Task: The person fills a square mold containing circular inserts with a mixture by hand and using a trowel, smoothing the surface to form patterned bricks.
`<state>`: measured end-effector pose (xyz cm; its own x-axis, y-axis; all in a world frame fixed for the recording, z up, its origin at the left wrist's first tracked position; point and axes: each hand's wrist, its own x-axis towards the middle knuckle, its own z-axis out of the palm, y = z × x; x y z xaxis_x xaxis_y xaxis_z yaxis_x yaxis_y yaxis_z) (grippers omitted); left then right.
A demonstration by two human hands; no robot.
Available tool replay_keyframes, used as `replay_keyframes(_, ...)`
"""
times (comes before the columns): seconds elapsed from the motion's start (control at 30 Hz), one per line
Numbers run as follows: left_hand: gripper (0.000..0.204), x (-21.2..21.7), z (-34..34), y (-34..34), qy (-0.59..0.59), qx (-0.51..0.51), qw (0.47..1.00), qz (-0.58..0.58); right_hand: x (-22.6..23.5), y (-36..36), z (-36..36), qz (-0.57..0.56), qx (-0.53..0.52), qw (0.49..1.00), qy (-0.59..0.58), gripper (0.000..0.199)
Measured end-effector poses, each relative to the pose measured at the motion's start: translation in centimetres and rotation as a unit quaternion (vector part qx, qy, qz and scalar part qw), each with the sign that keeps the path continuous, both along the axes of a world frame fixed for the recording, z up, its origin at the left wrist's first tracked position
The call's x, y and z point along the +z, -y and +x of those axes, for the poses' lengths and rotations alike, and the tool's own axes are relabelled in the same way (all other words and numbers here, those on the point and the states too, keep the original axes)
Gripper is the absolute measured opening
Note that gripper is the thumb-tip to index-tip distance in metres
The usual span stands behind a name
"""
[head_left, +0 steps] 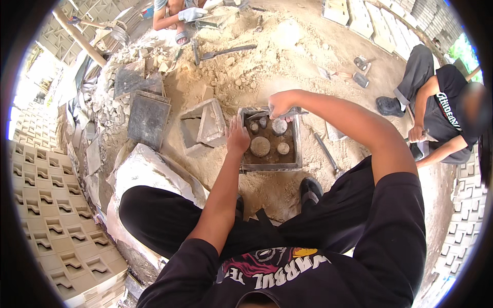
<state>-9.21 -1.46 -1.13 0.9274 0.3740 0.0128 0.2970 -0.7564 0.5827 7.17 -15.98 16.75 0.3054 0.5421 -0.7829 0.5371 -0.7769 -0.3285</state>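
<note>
In front of me on the ground stands a square dark mould (272, 167) with a grey-brown fill. Several round pale plugs of different sizes, the widest being a round plug (260, 147), stand in the fill. My left hand (238, 136) rests on the mould's left wall, fingers stretched out and holding nothing. Over the far wall, my right hand (281, 105) is closed round a flat dark tool (298, 111), which looks like a trowel. My fist hides part of that tool.
Broken grey slabs (209, 123) lie left of the mould, with dark square plates (148, 118) beyond. A hammer (326, 151) lies on the right. Two co-workers crouch nearby, one at the far left with a gloved hand (192, 14), one at right. Patterned blocks (61, 205) are stacked at left.
</note>
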Motion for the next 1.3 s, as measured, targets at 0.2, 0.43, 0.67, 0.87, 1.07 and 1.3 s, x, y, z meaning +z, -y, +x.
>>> replay_keyframes(0.2,0.059,-0.1,0.4,-0.1,0.003,-0.008,1.0,0.002,-0.3,-0.9,-1.3,-0.03,0.134,0.974,0.18,0.026)
replay_keyframes(0.43,0.059,-0.6,0.7,-0.2,0.011,-0.004,1.0,-0.025,2.7,3.2,0.1,-0.075,0.064,0.982,0.162,0.028)
replay_keyframes(0.67,0.065,-0.8,0.4,0.3,0.013,-0.008,1.0,-0.009,0.2,3.5,0.6,0.026,0.118,0.978,0.171,0.039)
replay_keyframes(0.87,0.07,0.1,0.2,-0.3,-0.02,-0.026,0.999,-0.015,-1.5,2.9,-0.9,0.085,0.143,0.954,0.248,0.039)
replay_keyframes(1.07,0.071,0.1,0.0,-0.2,-0.042,-0.008,0.998,-0.037,2.7,5.2,0.4,-0.076,0.203,0.937,0.273,0.039)
replay_keyframes(1.3,0.084,-0.4,0.2,0.0,-0.027,-0.009,0.998,-0.058,1.7,2.9,0.7,0.104,0.076,0.98,0.154,0.039)
